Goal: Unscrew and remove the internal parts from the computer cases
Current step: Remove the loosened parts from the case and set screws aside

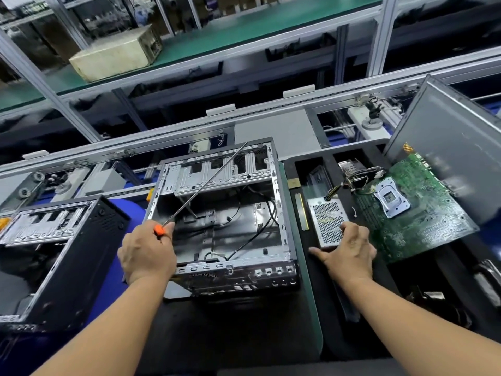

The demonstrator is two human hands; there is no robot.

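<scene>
An open computer case (pixel 282 202) lies on its side in the middle of the bench, mostly hollow, with loose black cables inside. My left hand (pixel 147 253) grips a long screwdriver (pixel 206 185) by its orange handle at the case's near left corner; the shaft slants up and right over the case. To the right, a perforated silver power supply (pixel 326 218) lies in a black tray (pixel 301 240). My right hand (pixel 349 251) holds the supply's near end, fingers curled on top, thumb spread left. A green motherboard (pixel 423 221) lies beside it.
A second open case (pixel 81 253) lies at the left on a blue mat. A grey side panel (pixel 455 137) leans at the back right behind the motherboard. A conveyor rail (pixel 162 137) runs across behind the cases. A beige old case (pixel 116 54) sits on the far green shelf.
</scene>
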